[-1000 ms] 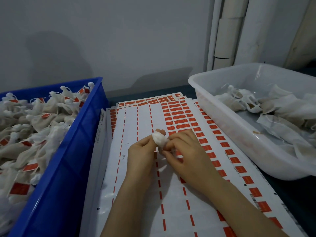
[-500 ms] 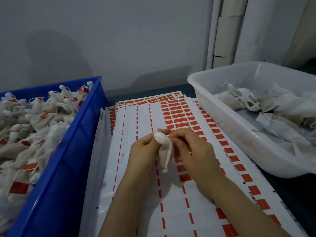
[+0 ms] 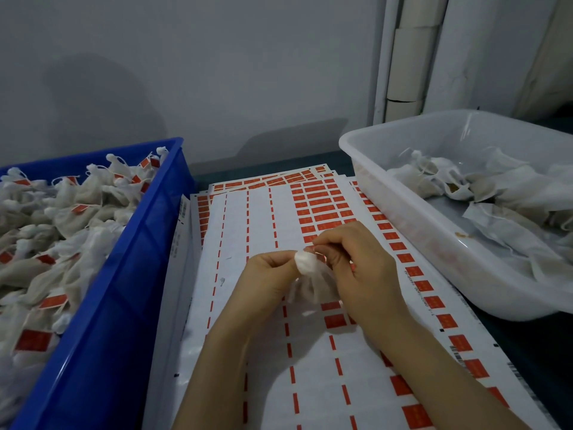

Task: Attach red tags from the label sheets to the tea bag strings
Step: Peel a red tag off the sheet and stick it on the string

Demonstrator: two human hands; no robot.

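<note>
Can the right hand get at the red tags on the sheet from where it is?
Likely yes, once freed. The right hand pinches the top of the tea bag that the left hand holds, just above the label sheet; uncovered red tags lie close beside that hand.

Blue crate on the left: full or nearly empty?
Full. The blue crate is heaped with tea bags up to its rim, many showing red tags.
</note>
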